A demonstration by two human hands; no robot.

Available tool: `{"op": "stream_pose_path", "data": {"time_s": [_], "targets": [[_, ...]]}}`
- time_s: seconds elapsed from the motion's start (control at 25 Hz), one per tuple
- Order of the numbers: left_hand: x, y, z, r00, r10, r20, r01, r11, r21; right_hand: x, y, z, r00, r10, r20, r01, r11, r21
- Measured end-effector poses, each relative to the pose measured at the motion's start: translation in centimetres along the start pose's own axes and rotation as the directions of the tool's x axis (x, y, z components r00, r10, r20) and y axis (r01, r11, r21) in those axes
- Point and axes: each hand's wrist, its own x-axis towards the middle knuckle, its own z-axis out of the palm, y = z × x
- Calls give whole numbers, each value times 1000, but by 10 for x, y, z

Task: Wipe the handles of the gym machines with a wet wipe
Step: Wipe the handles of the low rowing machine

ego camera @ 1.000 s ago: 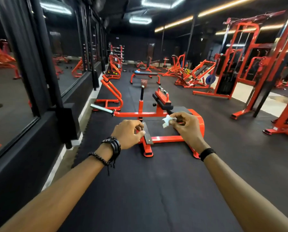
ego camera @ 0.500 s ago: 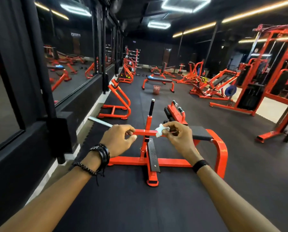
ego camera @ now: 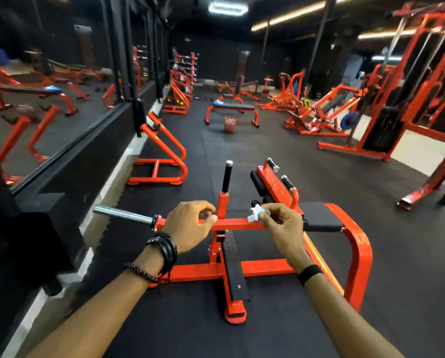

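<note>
A low orange calf machine (ego camera: 358, 244) stands on the black floor right in front of me. Its upright black handle (ego camera: 227, 177) rises from the middle post, and two short black grips (ego camera: 288, 182) stick out by the knee pad. My right hand (ego camera: 280, 223) pinches a small crumpled white wet wipe (ego camera: 255, 213) above the orange crossbar (ego camera: 231, 224). My left hand (ego camera: 190, 226) hovers over the same crossbar beside the post, fingers curled, with nothing visible in it. A chrome weight peg (ego camera: 123, 215) sticks out at the left.
A mirrored wall with a black ledge (ego camera: 92, 156) runs along the left. An orange rack (ego camera: 162, 156) stands ahead left, a flat bench (ego camera: 233, 107) with a small bin (ego camera: 229, 124) farther on, and a tall cable station (ego camera: 407, 94) at the right.
The view has come closer to the calf machine, which now looks larger. Both hands stay in front of me over the crossbar, the wipe still in the right one.
</note>
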Motion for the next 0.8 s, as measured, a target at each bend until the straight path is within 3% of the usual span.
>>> {"op": "stream_pose_path", "data": {"time_s": [0.2, 0.52, 0.68, 0.8], "targets": [[104, -56, 52, 995, 4, 102, -9, 999, 44, 66, 85, 38, 993, 108, -50, -106, 993, 45], [339, -86, 88, 976, 131, 175, -148, 985, 92, 259, 149, 95, 970, 82, -231, -64, 994, 84], [408, -128, 114, 964, 118, 237, -138, 988, 71, 303, 186, 124, 962, 150, -226, -142, 989, 51], [453, -158, 138, 947, 140, 290, -161, 985, 53, 327, 213, 134, 930, 216, -299, -212, 976, 46]]}}
